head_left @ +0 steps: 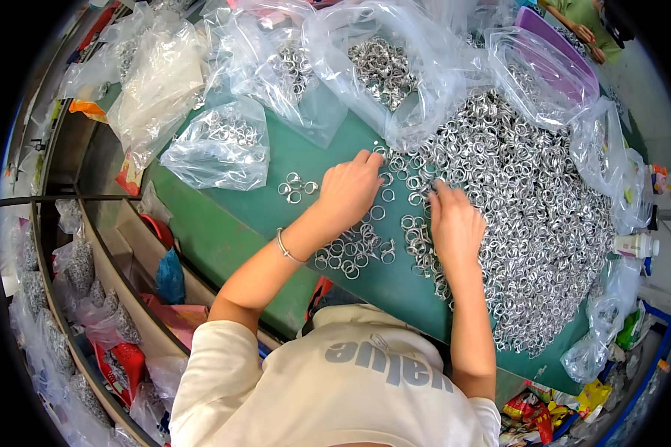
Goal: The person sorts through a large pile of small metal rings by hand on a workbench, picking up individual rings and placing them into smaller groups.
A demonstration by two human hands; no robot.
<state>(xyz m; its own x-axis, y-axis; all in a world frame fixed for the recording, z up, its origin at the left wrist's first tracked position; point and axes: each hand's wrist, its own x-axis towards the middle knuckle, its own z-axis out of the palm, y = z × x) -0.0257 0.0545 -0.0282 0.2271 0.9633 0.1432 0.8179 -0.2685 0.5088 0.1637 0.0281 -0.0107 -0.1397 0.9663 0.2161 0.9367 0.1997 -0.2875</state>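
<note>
A large pile of silver-coloured metal rings covers the right half of the green table. My left hand, with a bangle on its wrist, reaches to the pile's left edge. Its fingers are closed beside a few loose rings; what they pinch is too small to tell. Just right of it, my right hand rests over the pile's edge, fingers bent together, their tips among the rings. Below my left hand lies a smaller group of rings. A handful of rings sits apart to its left.
Clear plastic bags holding rings line the table's far side, beside a purple basin. A white bottle stands at the right edge. Shelves with bagged rings run along the left. Another person's hand shows at far right.
</note>
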